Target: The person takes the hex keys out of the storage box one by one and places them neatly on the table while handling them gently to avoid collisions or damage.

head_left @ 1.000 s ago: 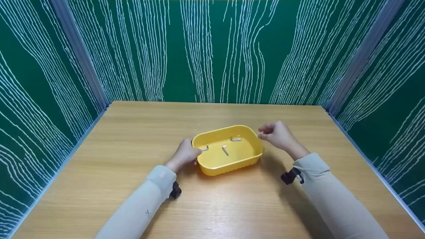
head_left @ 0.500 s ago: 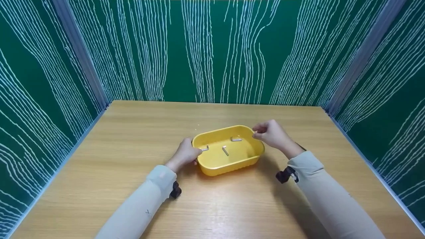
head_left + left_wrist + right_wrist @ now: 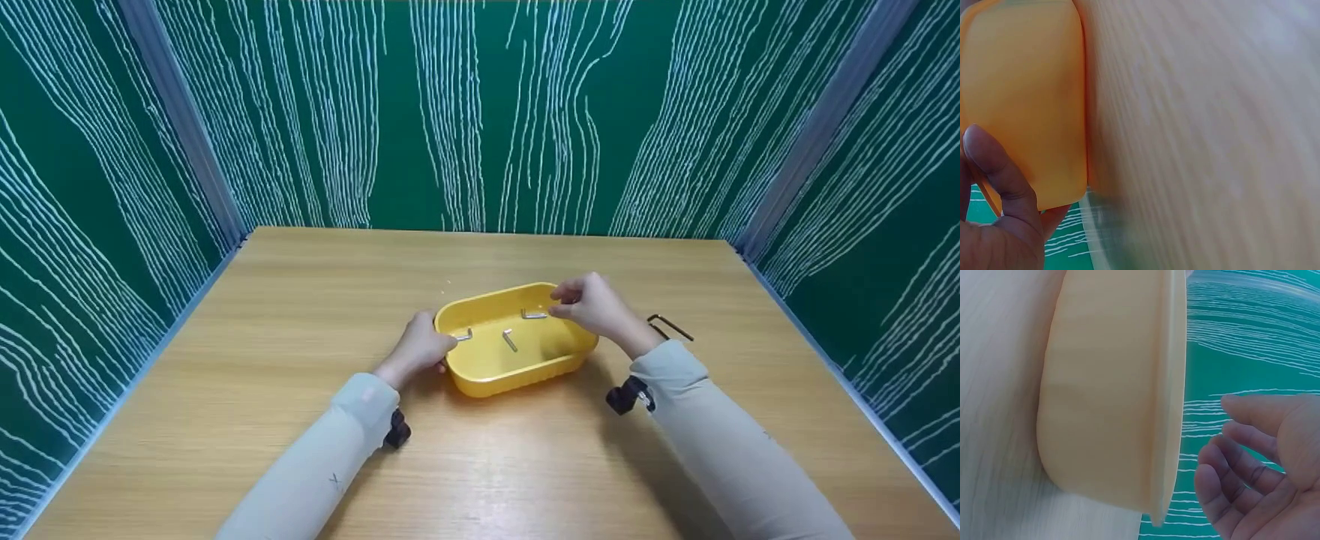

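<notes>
A yellow plastic basin [image 3: 517, 375] stands on the wooden table with three small silver L-shaped hex keys inside: one mid-floor [image 3: 510, 341], one by the far wall [image 3: 535, 315], one at the left end [image 3: 464, 336]. My left hand [image 3: 420, 345] grips the basin's left end; in the left wrist view its thumb [image 3: 1005, 174] lies on the outer wall. Over the basin's right end hovers my right hand [image 3: 592, 304], fingers loosely bent. The right wrist view shows that hand [image 3: 1269, 467] holding nothing, apart from the basin's rim [image 3: 1171, 410].
Dark L-shaped hex keys [image 3: 673, 328] lie on the table [image 3: 300, 315] just beyond my right forearm, partly hidden by it. Green panels with white wavy lines [image 3: 390, 135] and grey posts [image 3: 180, 127] bound the table at the back and sides.
My right hand has moved left, from beside the basin to over its right end. This uncovers the dark hex keys behind the forearm. My left hand and the basin stay put.
</notes>
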Demonstrator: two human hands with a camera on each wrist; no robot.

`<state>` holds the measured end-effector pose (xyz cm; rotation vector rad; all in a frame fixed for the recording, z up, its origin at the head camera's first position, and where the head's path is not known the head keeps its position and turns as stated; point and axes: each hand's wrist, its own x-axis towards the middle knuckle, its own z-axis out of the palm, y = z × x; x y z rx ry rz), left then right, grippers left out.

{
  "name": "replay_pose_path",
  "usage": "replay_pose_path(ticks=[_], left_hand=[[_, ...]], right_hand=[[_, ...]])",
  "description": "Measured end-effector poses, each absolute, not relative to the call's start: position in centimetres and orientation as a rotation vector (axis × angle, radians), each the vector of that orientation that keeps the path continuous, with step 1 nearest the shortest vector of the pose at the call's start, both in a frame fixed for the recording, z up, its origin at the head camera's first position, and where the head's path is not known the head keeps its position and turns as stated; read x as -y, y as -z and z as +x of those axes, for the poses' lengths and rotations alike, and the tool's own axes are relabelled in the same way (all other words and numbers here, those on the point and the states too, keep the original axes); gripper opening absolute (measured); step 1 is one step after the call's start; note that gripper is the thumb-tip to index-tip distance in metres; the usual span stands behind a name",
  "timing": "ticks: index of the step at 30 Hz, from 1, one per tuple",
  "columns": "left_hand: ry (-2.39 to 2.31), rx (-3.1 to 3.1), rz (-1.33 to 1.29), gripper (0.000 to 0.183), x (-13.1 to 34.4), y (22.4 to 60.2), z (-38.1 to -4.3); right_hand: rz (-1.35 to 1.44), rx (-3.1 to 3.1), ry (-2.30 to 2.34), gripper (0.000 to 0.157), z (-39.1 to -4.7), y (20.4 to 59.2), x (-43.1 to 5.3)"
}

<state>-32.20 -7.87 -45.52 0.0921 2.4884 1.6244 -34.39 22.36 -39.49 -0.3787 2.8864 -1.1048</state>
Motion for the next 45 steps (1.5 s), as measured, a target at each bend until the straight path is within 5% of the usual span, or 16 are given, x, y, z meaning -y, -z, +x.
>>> replay_pose_path(ticks=[45], left_hand=[[-1.637,-2.49,0.071,0.047,7.8,45.4,-32.1]], right_hand=[[-0.405,-2.789,0.991,0.022,-36.0,42.7,-17.1]])
